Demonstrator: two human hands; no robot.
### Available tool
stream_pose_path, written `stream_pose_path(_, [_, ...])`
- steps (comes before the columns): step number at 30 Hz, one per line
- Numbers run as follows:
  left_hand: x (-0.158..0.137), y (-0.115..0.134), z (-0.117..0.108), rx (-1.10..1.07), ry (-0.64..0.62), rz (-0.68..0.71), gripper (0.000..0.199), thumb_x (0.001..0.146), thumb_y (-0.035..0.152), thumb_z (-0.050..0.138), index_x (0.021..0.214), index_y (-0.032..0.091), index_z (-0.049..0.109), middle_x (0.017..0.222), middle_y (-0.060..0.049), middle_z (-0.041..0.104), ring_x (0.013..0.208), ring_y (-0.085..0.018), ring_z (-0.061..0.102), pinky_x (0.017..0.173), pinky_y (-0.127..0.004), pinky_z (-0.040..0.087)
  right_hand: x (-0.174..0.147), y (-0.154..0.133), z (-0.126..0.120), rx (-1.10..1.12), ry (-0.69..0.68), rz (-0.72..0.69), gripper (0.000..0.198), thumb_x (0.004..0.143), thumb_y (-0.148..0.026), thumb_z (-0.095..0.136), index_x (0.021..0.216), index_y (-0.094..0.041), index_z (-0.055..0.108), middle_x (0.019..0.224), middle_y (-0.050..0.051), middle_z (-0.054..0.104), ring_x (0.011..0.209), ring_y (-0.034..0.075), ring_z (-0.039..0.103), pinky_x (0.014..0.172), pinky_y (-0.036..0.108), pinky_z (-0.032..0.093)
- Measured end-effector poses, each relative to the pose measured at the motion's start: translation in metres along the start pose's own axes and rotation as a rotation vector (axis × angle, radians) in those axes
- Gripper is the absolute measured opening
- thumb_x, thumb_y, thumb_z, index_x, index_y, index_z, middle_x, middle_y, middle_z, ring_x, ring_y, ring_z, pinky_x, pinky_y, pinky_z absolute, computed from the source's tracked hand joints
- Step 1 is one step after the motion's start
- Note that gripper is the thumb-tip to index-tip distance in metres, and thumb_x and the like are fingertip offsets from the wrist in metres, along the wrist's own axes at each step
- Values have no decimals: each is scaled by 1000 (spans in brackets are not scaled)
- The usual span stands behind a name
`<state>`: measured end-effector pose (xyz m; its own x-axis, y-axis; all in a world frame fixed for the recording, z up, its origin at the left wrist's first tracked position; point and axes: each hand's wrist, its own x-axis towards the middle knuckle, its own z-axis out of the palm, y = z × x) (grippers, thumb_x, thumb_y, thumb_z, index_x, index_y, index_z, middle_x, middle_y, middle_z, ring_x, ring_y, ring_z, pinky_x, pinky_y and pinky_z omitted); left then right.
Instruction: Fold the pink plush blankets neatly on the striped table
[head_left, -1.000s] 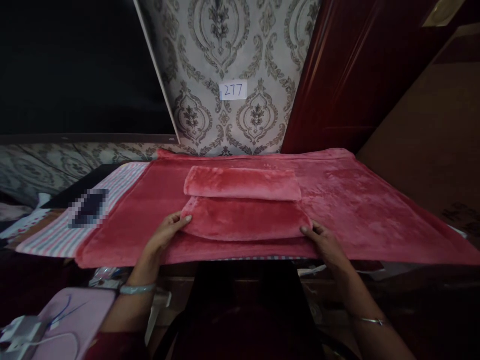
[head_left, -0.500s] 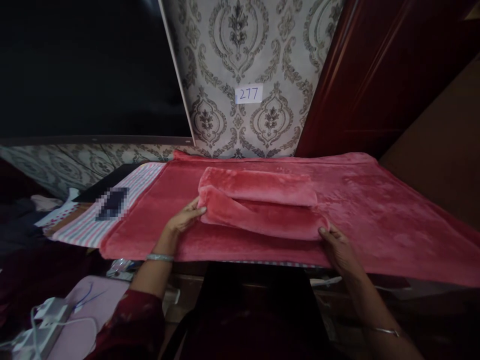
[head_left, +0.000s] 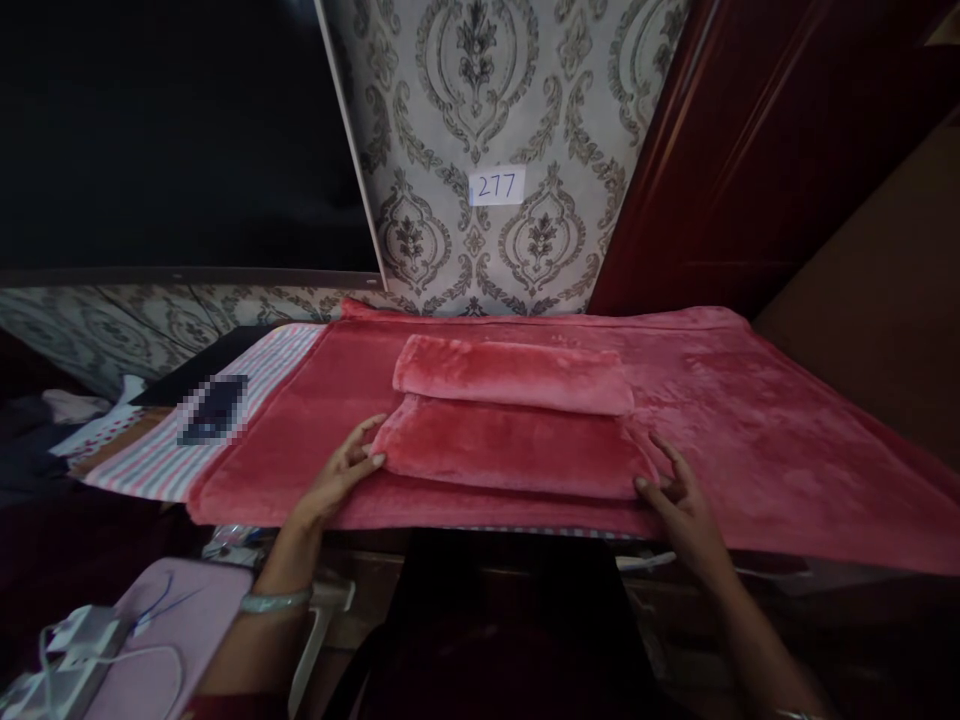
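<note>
The person's left grip and right grip are resting loosely parted, thumbs touching the folded red cloth's near corners, cloth lying between.

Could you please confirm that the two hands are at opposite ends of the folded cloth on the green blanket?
Not quite: the head view shows a pinkish-red blanket, not a green one. The left hand and right hand are indeed at opposite ends of the folded cloth on it.

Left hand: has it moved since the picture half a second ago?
Yes. Judged against the 277 card, the left hand has shifted toward the person and somewhat to the left.
</note>
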<state>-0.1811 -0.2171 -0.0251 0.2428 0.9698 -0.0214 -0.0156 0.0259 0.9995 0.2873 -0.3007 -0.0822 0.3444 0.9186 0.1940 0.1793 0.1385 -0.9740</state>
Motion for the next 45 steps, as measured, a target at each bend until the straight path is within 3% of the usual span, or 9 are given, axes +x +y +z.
stream_pose_path(7, [2,-3,5,280,216,68,55,64,65,79,96,21,74,94,-6,73,83,-19,62,74,-27,47,-6,7,-6,-214,57,-118,43,80,-54,69,109,-23,76,108,7,76,99,24,68,87,36,54])
stream_pose_path(17, [16,-13,-4,677,367,157,44,68,65,62,77,22,68,75,-2,71,64,-18,60,61,-27,48,0,13,-4,-437,103,-335,30,86,-45,58,91,-23,78,99,10,73,96,27,67,87,42,55])
stream_pose_path(21, [27,4,10,915,372,368,43,85,54,45,98,22,71,104,-8,76,94,-25,70,87,-38,55,13,-3,8,-585,137,-487,35,94,-42,51,113,-24,74,129,12,65,121,29,59,103,50,47])
stream_pose_path(24, [40,1,32,1074,226,511,50,93,47,39,124,18,66,133,-12,67,127,-27,59,110,-45,44,17,-7,23,-722,15,-551,49,99,-41,44,144,-24,54,152,11,50,143,28,42,115,53,36])
stream_pose_path(28, [51,-33,42,1294,128,440,57,93,46,43,139,15,57,152,-16,50,143,-31,43,113,-51,40,13,14,28,-901,-161,-453,56,100,-47,42,151,-24,45,153,12,48,146,30,38,114,60,34])
stream_pose_path(31, [51,-45,34,1326,128,415,53,94,44,45,137,16,59,149,-16,53,140,-31,48,111,-51,43,11,32,20,-846,-171,-437,55,100,-48,41,150,-25,47,152,12,50,144,30,42,113,59,37])
stream_pose_path(36, [68,0,46,1222,208,555,37,96,35,41,109,20,73,106,-11,76,98,-26,72,93,-44,55,14,36,14,-637,-102,-467,48,100,-49,43,141,-29,59,143,10,59,137,29,50,112,57,41])
stream_pose_path(40, [118,49,87,1216,135,680,39,93,32,49,124,16,66,127,-14,69,120,-30,63,104,-46,49,13,38,18,-526,-2,-448,46,99,-51,46,134,-28,65,139,10,63,133,30,54,112,58,41])
stream_pose_path(45, [186,80,132,1306,-87,559,36,95,34,52,123,16,67,131,-13,68,128,-28,58,110,-41,43,11,39,20,-472,53,-432,47,98,-54,46,130,-27,67,135,10,65,129,30,58,110,56,44])
